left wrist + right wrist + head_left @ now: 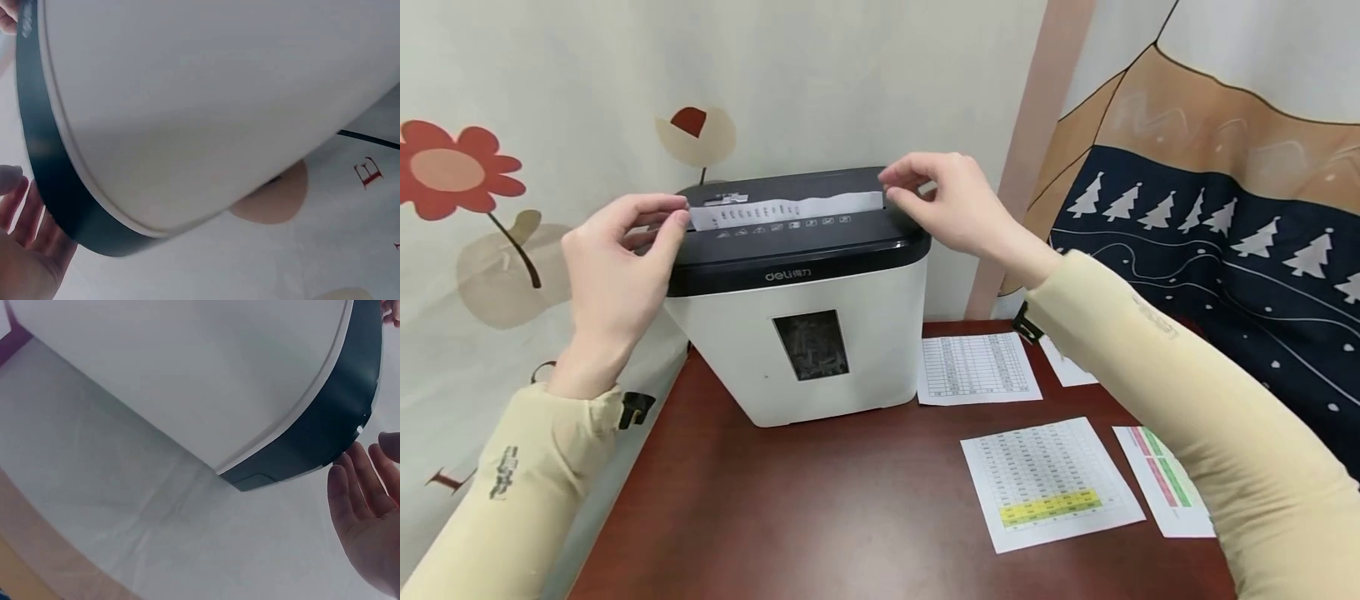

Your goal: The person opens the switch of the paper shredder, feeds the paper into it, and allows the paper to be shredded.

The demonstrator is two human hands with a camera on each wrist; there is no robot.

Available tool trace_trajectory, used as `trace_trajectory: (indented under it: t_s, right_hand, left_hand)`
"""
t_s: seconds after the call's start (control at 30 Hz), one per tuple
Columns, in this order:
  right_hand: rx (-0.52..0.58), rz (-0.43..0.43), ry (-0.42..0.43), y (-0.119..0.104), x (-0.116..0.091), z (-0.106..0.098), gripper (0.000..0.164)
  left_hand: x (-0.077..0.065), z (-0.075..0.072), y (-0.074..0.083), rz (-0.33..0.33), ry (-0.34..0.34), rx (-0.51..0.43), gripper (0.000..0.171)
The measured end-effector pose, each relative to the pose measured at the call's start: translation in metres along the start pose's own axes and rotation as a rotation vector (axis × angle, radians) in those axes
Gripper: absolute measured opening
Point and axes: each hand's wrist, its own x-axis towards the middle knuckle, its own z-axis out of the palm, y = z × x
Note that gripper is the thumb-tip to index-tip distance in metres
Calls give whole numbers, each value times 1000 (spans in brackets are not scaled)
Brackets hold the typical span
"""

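A white sheet of paper with rows of dark print stands in the top slot of a paper shredder; only a narrow strip shows above the black lid. My left hand is at the strip's left end, thumb and forefinger close to its edge. At the right end is my right hand, its fingers loosely bent beside the paper's edge. Both wrist views show a gap between thumb and fingers, with the left fingers and right fingers beside the shredder's dark rim. Whether either hand touches the strip, I cannot tell.
Right of the shredder lie a printed table sheet, a sheet with yellow rows and one with pink and green columns. The brown table runs in front. A patterned curtain hangs close behind.
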Motion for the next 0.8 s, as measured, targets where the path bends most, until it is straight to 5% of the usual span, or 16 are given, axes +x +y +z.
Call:
trace_trajectory:
  t_s: [0.33,0.47,0.8]
  right_hand:
    - [-132,-175,30,27,-88,-5,35]
    - [-175,-164,32,40,-124,-6,43]
    - [-237,-72,-9,83,-185,-4,52]
  left_hand:
    - [-54,8,27,215,91,-116,23]
    - [-81,14,34,284,130,-185,22]
    - [-127,47,31,359,8,-232,33]
